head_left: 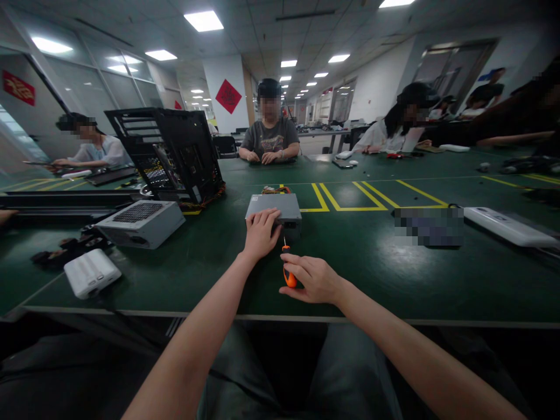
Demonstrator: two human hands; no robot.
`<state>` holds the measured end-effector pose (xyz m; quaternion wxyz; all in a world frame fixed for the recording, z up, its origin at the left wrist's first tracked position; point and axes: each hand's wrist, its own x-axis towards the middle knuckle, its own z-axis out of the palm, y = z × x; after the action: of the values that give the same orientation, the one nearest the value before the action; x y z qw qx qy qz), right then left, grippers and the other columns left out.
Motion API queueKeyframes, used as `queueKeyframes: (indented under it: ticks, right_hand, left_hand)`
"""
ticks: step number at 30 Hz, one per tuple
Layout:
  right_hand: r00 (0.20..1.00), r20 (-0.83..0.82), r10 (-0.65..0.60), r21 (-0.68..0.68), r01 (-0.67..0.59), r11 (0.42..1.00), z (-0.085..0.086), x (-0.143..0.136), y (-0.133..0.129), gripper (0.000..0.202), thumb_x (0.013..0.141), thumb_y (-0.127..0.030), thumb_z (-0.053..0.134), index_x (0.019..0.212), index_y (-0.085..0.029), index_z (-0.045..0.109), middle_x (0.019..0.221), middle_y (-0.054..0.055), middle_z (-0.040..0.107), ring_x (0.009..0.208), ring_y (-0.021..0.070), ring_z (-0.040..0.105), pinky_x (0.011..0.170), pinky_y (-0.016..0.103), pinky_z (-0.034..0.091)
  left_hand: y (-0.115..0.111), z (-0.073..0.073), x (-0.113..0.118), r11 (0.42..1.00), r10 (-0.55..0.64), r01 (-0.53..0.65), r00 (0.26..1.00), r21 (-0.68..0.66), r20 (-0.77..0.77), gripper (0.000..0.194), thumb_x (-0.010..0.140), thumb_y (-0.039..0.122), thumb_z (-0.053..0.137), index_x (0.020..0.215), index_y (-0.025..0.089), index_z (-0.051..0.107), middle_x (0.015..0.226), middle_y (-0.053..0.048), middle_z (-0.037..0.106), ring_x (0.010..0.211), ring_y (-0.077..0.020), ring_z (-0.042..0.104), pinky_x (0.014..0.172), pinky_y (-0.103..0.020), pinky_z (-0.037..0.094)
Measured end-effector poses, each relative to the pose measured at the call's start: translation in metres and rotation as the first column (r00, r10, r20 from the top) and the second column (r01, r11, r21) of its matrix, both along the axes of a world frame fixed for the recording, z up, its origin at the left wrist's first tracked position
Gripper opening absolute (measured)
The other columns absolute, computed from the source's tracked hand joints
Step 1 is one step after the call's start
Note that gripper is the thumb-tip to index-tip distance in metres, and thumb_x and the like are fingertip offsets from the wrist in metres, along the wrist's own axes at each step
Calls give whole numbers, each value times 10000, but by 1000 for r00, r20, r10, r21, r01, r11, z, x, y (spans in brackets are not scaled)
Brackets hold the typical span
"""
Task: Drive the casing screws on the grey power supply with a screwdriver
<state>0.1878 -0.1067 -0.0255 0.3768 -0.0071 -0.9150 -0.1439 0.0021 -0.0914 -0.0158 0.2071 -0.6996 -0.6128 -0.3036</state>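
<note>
A grey computer power supply [275, 202] lies on the green table [210, 274] in front of me, its bundle of cables [275, 190] at the far side. My left hand [261, 231] rests on its top and near edge, fingers stretched out flat. In my right hand [312, 277] is a screwdriver [289, 275] with an orange and black handle, gripped between thumb and fingers. Its thin shaft points away from me toward the power supply's near side, by the socket [289, 224]. Whether the tip touches the casing I cannot tell.
To the left stand an open black computer case [175, 154], a second power supply [142, 223] and a white power bank [91, 273]. A long white device [507, 226] lies at right beside a blurred object [431, 226]. Several people sit around the table, one opposite [270, 137].
</note>
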Motion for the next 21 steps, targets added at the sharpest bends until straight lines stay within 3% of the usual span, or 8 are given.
queueKeyframes:
  ticks: [6, 15, 21]
  right_hand:
    - [997, 76, 6, 37, -9, 999, 3, 2, -1, 340, 817, -299, 453, 1118, -142, 471, 1077, 169, 561, 766, 176, 592, 654, 304, 467]
    - [1000, 2, 9, 32, -9, 999, -2, -1, 1, 316, 807, -382, 489, 960, -105, 487, 1018, 175, 600, 722, 174, 595, 634, 290, 480]
    - [1000, 28, 0, 39, -1, 999, 3, 1, -1, 340, 818, -322, 442, 1086, -113, 451, 1076, 172, 558, 836, 186, 582, 683, 304, 473]
  left_hand:
    - [1, -1, -1, 1000, -6, 6, 1000, 4, -4, 334, 843, 278, 418, 1174, 241, 442, 1244, -38, 486, 1139, -205, 404, 937, -381, 237]
    - [1, -1, 0, 1000, -6, 6, 1000, 23, -8, 332, 838, 284, 433, 1168, 243, 443, 1231, -29, 497, 1126, -198, 415, 933, -371, 244]
    - [1, -1, -1, 1000, -8, 8, 1000, 24, -8, 333, 837, 277, 435, 1168, 239, 443, 1231, -32, 498, 1127, -199, 414, 930, -370, 245]
